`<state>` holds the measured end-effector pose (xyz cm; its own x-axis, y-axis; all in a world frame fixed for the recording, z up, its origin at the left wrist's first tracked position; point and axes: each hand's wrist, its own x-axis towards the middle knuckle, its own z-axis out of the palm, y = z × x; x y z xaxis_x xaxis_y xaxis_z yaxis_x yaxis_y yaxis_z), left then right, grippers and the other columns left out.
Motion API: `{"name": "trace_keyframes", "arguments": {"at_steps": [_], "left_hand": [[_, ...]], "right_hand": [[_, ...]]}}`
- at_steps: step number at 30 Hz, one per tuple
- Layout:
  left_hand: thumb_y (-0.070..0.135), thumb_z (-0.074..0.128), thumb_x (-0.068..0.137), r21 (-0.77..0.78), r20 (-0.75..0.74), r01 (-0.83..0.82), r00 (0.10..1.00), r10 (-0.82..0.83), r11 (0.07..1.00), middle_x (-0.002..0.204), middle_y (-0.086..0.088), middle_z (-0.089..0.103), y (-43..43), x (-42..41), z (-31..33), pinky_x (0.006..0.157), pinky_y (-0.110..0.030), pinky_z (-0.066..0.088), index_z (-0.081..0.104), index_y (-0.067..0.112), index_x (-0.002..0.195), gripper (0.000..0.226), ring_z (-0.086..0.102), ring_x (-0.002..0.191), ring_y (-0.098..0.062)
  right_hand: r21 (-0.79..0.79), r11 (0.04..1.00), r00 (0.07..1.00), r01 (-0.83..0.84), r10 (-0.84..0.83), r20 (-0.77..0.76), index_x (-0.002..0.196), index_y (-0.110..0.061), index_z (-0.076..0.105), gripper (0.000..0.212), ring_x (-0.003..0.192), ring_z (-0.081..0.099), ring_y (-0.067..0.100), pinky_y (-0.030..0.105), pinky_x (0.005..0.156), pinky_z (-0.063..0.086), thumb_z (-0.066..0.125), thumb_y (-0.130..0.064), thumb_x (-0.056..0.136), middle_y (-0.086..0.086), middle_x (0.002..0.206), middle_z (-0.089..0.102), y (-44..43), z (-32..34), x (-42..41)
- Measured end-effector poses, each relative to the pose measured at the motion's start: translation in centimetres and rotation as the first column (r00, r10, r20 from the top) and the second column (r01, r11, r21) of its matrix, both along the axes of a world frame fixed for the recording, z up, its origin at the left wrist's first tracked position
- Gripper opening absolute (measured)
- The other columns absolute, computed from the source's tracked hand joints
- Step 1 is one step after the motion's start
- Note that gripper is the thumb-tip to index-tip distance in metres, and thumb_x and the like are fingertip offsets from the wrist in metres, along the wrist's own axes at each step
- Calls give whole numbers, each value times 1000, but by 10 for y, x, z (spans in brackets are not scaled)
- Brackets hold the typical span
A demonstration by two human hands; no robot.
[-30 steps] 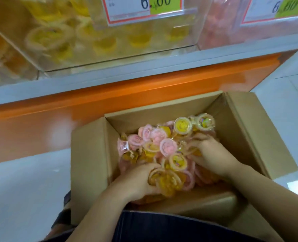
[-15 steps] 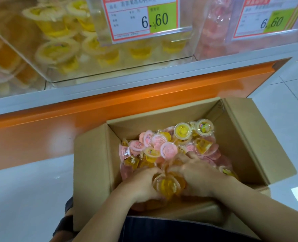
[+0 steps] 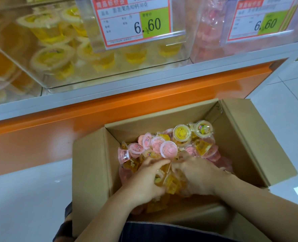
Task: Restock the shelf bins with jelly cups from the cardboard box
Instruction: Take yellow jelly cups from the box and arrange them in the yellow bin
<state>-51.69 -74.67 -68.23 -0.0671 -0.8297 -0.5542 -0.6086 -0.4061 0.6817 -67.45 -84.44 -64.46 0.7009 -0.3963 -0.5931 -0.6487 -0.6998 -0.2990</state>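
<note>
Two red-bordered price tags hang at the far side, a left price tag near the centre and a right price tag at the far right, each reading 6.60 partly on a green patch, with smaller print too blurred to read. Below them a pale grey shelf ledge runs from left to right above a glossy orange base panel. White floor tiles lie nearer on both sides, and dark clothing shows at the near edge.

I read 6.60 with ¥ on the left price tag, front of the bin of yellow cups | 6.60 on the right price tag, bin of pink cups | smaller print unreadable to me
</note>
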Motion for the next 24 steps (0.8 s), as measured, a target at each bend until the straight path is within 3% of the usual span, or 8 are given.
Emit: {"name": "trace_keyframes", "arguments": {"at_steps": [2,4,6,10,16,20,24], "left_hand": [[33,79,72,25,14,23,1000,-23,999,149,15,18,-1,-6,-4,107,-25,36,23,49,142,91,32,132,-7],[35,81,69,29,9,15,1000,-15,999,151,16,18,-2,-11,-7,112,-35,31,19,50,142,97,27,137,-9],[36,82,68,-5,-9,-25,1000,25,1000,149,14,25,-3,-11,-8,111,-31,32,24,48,141,94,29,135,-8],[36,80,70,-66,-31,-72,997,70,995,135,15,40,-5,-9,-10,100,-26,43,36,51,131,77,47,116,-4],[21,79,75,-143,-160,-163,977,140,976,126,17,49,-9,-13,-4,89,-7,44,45,48,129,69,54,107,6],[22,78,76,-188,-189,-179,972,143,966,130,16,50,-14,-14,9,97,-20,47,44,55,126,69,54,112,3],[23,77,77,-268,-193,-185,972,136,945,131,24,37,-20,-11,42,95,-4,36,43,54,126,67,41,116,13]], "right_hand": [[-52,998,999,-31,29,-28,132,-31,43,62,116,51,29,36,95,44,66,-48,77,8,139,32,5,-2,0],[-78,997,1000,-14,12,-27,135,-29,42,61,116,52,29,36,95,45,65,-45,80,9,139,34,8,-2,2],[-66,997,1000,28,-28,0,129,-27,47,51,112,55,29,34,93,46,63,-38,82,10,136,36,8,-5,2],[38,977,970,208,-211,121,94,-28,58,22,99,56,19,25,86,46,66,-24,74,1,117,45,3,-14,-3],[117,931,893,345,-364,265,85,-24,65,19,80,43,-5,12,68,38,68,-14,69,-10,78,55,-5,-12,-13],[106,925,865,365,-379,329,86,-20,67,21,90,46,1,2,69,34,71,-11,68,0,85,61,-5,1,-18],[47,921,832,386,-370,412,86,-28,66,25,88,52,5,2,73,31,73,-15,66,-7,102,52,-9,30,-18]]}}
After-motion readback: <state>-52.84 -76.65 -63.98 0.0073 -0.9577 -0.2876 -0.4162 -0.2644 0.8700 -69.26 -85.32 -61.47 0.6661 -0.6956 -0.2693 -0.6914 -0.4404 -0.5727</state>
